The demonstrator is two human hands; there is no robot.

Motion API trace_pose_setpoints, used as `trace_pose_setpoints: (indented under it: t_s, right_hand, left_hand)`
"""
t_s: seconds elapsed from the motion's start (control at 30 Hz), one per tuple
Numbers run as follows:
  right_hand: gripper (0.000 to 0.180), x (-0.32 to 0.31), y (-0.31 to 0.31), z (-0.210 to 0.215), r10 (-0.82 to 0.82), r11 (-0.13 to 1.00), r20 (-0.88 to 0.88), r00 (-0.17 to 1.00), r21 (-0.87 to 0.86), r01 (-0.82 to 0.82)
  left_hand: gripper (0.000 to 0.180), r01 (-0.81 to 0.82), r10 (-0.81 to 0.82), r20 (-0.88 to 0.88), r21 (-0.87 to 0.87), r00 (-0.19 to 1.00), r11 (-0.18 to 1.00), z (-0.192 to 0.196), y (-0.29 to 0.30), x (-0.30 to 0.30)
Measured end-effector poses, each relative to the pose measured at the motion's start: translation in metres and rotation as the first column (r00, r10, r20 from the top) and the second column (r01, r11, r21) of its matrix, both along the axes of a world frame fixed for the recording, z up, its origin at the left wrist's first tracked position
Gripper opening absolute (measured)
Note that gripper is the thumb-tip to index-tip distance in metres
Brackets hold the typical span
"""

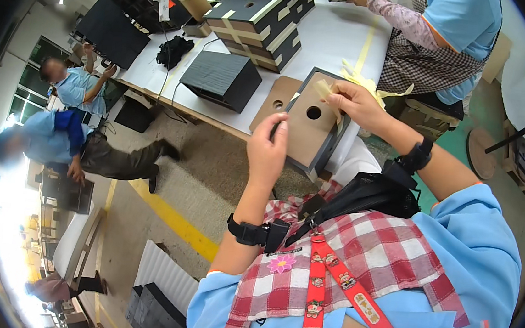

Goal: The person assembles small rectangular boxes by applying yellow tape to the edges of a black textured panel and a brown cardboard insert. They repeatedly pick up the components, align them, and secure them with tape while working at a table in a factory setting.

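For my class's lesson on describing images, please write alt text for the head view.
A person's right hand pinches a pale strip over a brown-faced box with a round hole; the left hand is at its left side. A black box and stacked taped boxes stand on the white table beyond.

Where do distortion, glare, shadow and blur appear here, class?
Head view: fisheye distortion, black corners; head view: white glare washing out the lower left; head view: dark shadow on the floor beside the table; head view: blurred head on the worker in dark trousers; head view: brown panel and right hand fairly clear.
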State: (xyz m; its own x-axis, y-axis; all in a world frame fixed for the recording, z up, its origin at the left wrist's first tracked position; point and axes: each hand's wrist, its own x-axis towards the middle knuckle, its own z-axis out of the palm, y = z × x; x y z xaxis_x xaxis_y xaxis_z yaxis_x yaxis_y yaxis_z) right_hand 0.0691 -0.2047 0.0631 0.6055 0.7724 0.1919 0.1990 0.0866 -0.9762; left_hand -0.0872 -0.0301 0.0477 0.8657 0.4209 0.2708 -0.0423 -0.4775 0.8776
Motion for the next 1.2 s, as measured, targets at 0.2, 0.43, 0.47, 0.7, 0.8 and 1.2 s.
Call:
trace_pose_setpoints:
  t_s: [0.2, 0.43, 0.47, 0.7, 0.8, 1.2]
  right_hand:
    - [0.013, 0.008, -0.071, -0.023, 0.217, 0.975, -0.408, 0.887, 0.057, -0.213]
    - [0.014, 0.023, -0.079, -0.011, 0.03, 0.985, -0.49, 0.871, -0.131, -0.108]
    - [0.013, 0.025, -0.077, -0.008, 0.001, 0.985, -0.474, 0.88, -0.149, -0.081]
    - [0.008, 0.045, -0.07, -0.031, -0.321, 0.947, -0.473, 0.821, -0.162, 0.278]
    - [0.007, 0.089, -0.104, -0.064, -0.81, 0.573, 0.063, 0.583, -0.123, 0.81]
    - [0.027, 0.119, -0.049, -0.075, -0.565, 0.728, 0.48, 0.671, -0.091, 0.679]
  left_hand:
    - [0.037, 0.058, -0.044, -0.038, 0.674, 0.998, 0.736, 0.001, -0.028, 0.007]
    - [0.035, 0.078, -0.046, -0.066, 0.665, 0.997, 0.742, 0.0, -0.022, 0.009]
    - [0.035, 0.075, -0.042, -0.066, 0.669, 0.997, 0.74, 0.001, -0.024, 0.008]
    - [0.035, 0.046, -0.033, -0.032, 0.672, 0.999, 0.739, -0.004, -0.03, 0.014]
    - [0.035, 0.039, -0.03, -0.026, 0.655, 0.999, 0.754, -0.004, -0.028, 0.009]
    - [0.034, 0.027, -0.041, 0.004, 0.695, 0.999, 0.719, -0.003, -0.028, 0.012]
